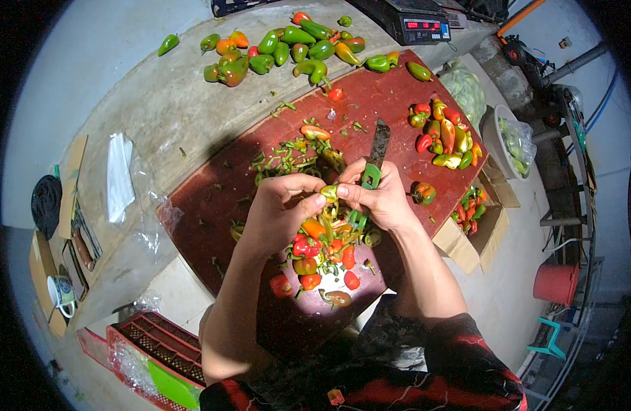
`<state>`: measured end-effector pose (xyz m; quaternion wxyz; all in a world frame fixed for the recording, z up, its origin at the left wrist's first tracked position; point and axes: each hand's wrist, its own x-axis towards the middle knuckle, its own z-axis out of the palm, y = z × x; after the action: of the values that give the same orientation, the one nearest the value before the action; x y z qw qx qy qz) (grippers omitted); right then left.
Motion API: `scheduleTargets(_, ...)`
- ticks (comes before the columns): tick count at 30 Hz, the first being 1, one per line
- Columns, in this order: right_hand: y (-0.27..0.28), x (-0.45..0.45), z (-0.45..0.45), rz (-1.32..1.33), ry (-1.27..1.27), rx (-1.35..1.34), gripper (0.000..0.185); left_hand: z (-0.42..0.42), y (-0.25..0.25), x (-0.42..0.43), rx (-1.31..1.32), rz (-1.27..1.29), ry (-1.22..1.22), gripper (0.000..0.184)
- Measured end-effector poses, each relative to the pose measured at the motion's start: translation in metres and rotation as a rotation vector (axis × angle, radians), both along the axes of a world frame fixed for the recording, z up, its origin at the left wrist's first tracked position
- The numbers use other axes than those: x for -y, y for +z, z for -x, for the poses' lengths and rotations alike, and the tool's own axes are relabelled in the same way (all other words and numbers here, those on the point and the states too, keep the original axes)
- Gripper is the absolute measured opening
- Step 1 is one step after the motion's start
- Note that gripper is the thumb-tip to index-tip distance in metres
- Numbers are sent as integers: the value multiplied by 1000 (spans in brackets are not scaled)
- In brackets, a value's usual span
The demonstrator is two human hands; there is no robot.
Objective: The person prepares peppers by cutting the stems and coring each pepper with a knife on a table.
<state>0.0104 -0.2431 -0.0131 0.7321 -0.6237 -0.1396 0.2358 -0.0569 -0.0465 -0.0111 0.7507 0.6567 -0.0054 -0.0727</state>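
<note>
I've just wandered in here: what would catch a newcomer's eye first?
Probably the green-handled knife, its blade jutting up from the right hand while both hands, the left hand too, pinch a pepper piece mid-picture. Next come the bright peppers: a heap on the red board's right side, and mostly green ones along the top.

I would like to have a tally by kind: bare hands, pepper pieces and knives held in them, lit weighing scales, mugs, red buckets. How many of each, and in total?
Bare hands (left hand, right hand): 2
Held pepper piece: 1
Held knife: 1
Lit weighing scale: 1
Mug: 1
Red bucket: 1
Total: 7
</note>
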Motion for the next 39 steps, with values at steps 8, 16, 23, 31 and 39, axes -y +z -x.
scheduleTargets(8, -6, -3, 0, -63, 30, -58, 13, 0, -1, -6, 21, -59, 1, 13)
scheduleTargets(16, -19, -14, -11, 377, 34, 143, 19, -6, -7, -7, -20, -582, 176, 17)
scheduleTargets(23, 5, 8, -31, 568, -37, 290, 17, -9, -23, -25, -80, -711, 247, 15)
scheduleTargets(31, 23, 66, -69, 325, -345, 204, 10, -52, -22, -12, 167, -870, 245, 15)
scheduleTargets(39, 14, 74, -71, 428, -400, 429, 12, -209, 22, 26, 465, -1454, 202, 56)
